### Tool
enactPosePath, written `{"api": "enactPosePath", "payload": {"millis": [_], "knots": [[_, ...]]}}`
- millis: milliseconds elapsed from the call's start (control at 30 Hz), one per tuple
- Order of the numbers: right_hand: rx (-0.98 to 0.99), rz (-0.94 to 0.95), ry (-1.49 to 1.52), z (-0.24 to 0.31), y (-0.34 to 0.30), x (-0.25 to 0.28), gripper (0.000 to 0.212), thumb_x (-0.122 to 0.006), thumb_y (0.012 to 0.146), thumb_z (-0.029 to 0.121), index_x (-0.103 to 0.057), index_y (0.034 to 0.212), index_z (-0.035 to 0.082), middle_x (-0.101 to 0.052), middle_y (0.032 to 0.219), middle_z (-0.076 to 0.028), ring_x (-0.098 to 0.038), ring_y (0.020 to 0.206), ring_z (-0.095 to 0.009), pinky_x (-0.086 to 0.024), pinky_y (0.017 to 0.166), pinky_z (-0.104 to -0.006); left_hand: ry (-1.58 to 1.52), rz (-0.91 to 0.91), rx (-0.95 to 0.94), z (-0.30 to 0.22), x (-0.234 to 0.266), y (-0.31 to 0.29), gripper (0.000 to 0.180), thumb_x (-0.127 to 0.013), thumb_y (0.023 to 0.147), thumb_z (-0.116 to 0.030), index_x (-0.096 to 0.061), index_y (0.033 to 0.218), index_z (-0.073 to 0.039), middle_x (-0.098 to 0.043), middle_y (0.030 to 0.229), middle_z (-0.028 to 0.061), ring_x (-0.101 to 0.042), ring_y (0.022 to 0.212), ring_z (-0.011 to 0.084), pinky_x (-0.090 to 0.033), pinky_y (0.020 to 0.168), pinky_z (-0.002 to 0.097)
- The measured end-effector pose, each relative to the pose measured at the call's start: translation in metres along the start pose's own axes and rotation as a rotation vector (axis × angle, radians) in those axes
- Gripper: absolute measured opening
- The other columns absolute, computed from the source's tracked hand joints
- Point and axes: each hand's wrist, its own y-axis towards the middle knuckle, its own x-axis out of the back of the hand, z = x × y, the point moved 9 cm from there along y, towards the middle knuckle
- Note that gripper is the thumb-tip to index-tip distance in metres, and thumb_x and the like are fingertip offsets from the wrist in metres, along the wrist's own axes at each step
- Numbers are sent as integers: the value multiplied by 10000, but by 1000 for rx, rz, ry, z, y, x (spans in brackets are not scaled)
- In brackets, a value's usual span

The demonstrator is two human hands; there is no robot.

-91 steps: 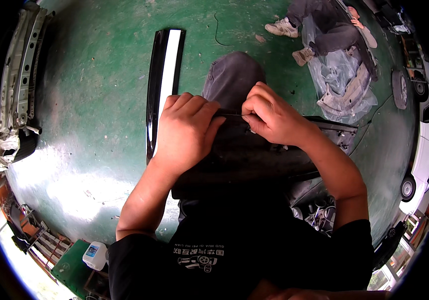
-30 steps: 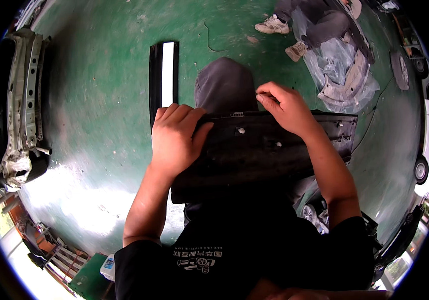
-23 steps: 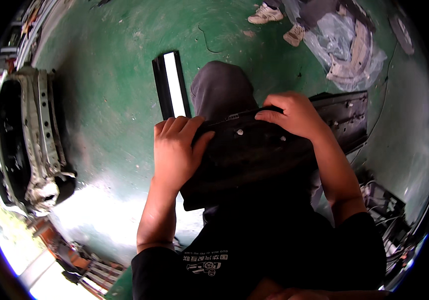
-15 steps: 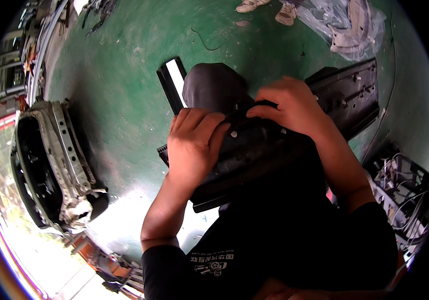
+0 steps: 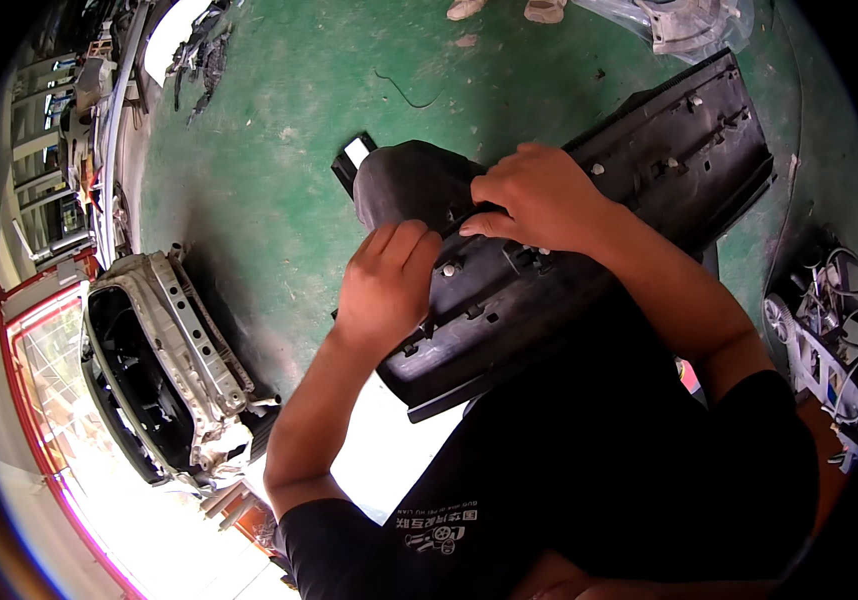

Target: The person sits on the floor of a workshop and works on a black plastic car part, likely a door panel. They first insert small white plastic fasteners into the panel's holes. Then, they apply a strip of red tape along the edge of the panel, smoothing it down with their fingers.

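Observation:
A long black plastic car trim panel (image 5: 669, 150) lies slantwise across my lap, its ribbed side up, with several pale clips along it. My left hand (image 5: 387, 285) is closed on its far edge near the left end, fingers curled and thumb against the panel. My right hand (image 5: 544, 200) grips the same edge a little to the right, fingers bent over it and thumb tucked below. The fingertips of both hands are partly hidden. Just beyond the panel my knee (image 5: 414, 185) in dark cloth rises, with a black-and-white strip (image 5: 356, 152) behind it.
A cut car body section (image 5: 184, 370) stands at the left on the green floor (image 5: 279, 220). A plastic-wrapped part (image 5: 689, 25) lies at the far right, near a person's shoes (image 5: 544, 10). Loose parts and cables (image 5: 829, 330) are piled at the right.
The panel's right end has swung farther away, and more of its ribbed side shows. Both hands stay on its edge. The whole view has shifted.

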Motion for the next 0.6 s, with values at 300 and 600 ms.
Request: {"api": "enactPosePath", "payload": {"millis": [300,600], "knots": [[5,9,14,-5,0,-7,416,-833,950,516,-733,880,118,-676,737,-81,-676,764,-328,-504,820,-464,-191,-4,93,20,-11,-7,202,-719,924,89,-653,1078,-25,-639,1081,169,-665,981,415,-569,863,487],[-26,40,56,-8,-2,-13,411,-836,945,509,-747,898,110,-702,781,-93,-695,801,-350,-510,826,-474,-330,-123,148,31,-16,-21,183,-678,984,102,-611,1103,-20,-641,1066,175,-659,963,392,-550,858,457]]}}
